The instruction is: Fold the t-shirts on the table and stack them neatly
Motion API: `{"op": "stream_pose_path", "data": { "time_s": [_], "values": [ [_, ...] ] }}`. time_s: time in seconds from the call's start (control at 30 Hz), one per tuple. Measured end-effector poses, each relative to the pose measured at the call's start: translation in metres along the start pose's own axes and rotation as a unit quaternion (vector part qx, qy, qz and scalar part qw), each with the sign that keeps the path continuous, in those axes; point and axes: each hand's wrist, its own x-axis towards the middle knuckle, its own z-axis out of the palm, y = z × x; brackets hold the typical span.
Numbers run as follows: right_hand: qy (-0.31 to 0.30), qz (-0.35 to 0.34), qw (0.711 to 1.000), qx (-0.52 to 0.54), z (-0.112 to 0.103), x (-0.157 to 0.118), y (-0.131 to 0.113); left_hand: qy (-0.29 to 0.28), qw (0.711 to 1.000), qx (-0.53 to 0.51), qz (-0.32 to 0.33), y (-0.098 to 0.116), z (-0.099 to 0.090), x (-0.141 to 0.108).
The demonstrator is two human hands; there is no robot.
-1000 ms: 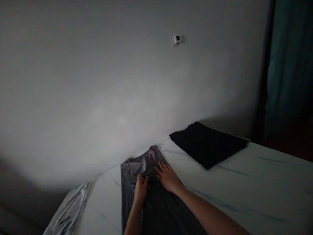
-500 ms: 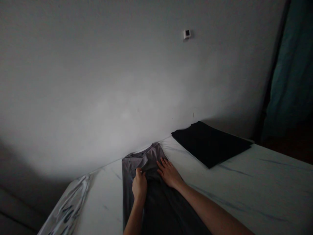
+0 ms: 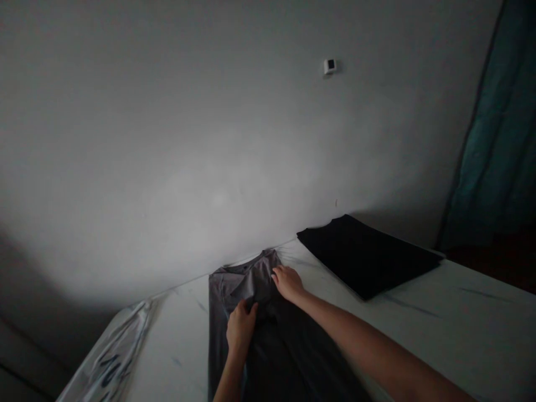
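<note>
A dark grey garment [image 3: 268,346] lies lengthwise on the white marbled table [image 3: 419,329], its collar end close to the wall. My left hand [image 3: 242,326] is closed on a fold of its cloth, near the middle of the upper part. At the garment's upper right edge, my right hand [image 3: 288,283] has its fingers curled together on the cloth. The fabric between the two hands is creased and slightly raised.
Black flat cloth [image 3: 368,254] lies at the back right of the table. A white printed cloth [image 3: 113,357] hangs over the left edge. Behind are the grey wall [image 3: 209,123], a small white device [image 3: 330,66] and a teal curtain [image 3: 494,145].
My right hand has gone from lying flat with spread fingers to curled fingers at the garment's edge. My left hand has shifted slightly towards me with the cloth. The view has tilted a little.
</note>
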Motion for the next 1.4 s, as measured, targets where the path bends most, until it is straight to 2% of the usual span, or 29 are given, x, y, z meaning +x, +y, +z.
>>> {"op": "stream_pose_path", "data": {
  "time_s": [0.1,0.23,0.4,0.53,0.77,0.97,1.07,1.17,1.3,1.4],
  "values": [
    [0.008,0.014,1.000,-0.007,-0.007,0.042,0.001,0.014,1.000,-0.013,-0.016,0.000,0.004,0.000],
    [-0.010,-0.021,1.000,0.006,0.003,0.087,-0.001,0.016,0.999,-0.042,-0.021,-0.005,0.008,0.003],
    [-0.076,-0.060,0.995,0.011,0.021,0.125,-0.005,0.023,0.998,-0.056,-0.023,-0.006,0.010,0.003],
    [-0.108,-0.081,0.991,0.019,0.022,0.143,-0.006,0.003,0.998,-0.062,-0.032,0.000,0.006,0.000],
    [-0.085,-0.118,0.988,0.048,0.023,0.137,-0.002,-0.013,0.999,-0.031,-0.042,0.011,0.000,-0.007],
    [-0.024,-0.064,0.996,0.048,0.034,0.124,-0.001,-0.052,0.996,-0.021,-0.070,0.008,-0.022,-0.005],
    [0.005,-0.018,0.999,0.039,0.036,0.118,-0.001,-0.005,0.999,0.027,-0.039,-0.001,-0.035,0.013],
    [0.011,0.009,1.000,0.028,0.034,0.111,0.003,0.037,0.996,0.078,-0.005,-0.009,-0.040,0.041],
    [0.015,0.048,0.999,0.020,0.028,0.109,0.015,0.040,0.993,0.109,-0.017,-0.015,-0.033,0.073],
    [0.009,0.069,0.997,0.027,0.025,0.119,0.029,0.052,0.991,0.118,-0.032,-0.019,-0.023,0.082]
  ]
}}
